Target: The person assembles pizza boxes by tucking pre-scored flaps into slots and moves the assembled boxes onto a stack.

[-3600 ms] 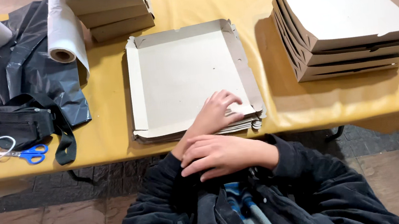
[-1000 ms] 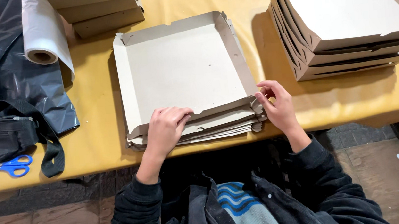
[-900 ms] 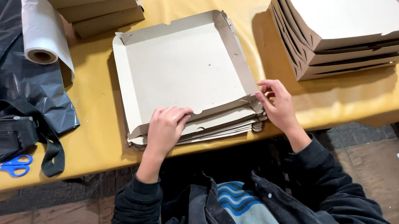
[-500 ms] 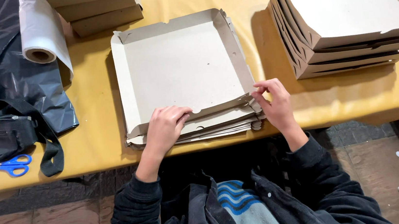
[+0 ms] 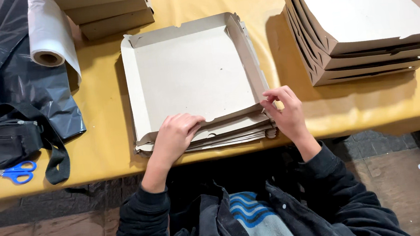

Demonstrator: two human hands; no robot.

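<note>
So compared with a few seconds back, both hands have left the lap and gone to the near edge of the tray (image 5: 193,78). Over the last second they've barely shifted, just settling along that front wall, which looks like the last flap getting folded up while the other three sides already stand.

Left hand (image 5: 174,135) lies flat over the tray's near-left edge, fingers curled down on the flap, pressing rather than pinching. Right hand (image 5: 285,112) is at the tray's near-right corner, fingertips closed lightly on the corner tab.

The tray sits on a stack of flats (image 5: 232,136) at the near edge of the yellow surface (image 5: 105,153), open side up. It's close to square, so hardly any long axis; its sides run a bit skewed, the far edge tilted slightly right.

Left of the tray: blue scissors (image 5: 17,171), a black bag (image 5: 1,138), a film roll (image 5: 48,33). Right of it and further back, a pile of finished trays (image 5: 365,21). Beyond its far-left corner, more boxes (image 5: 107,10)
</note>
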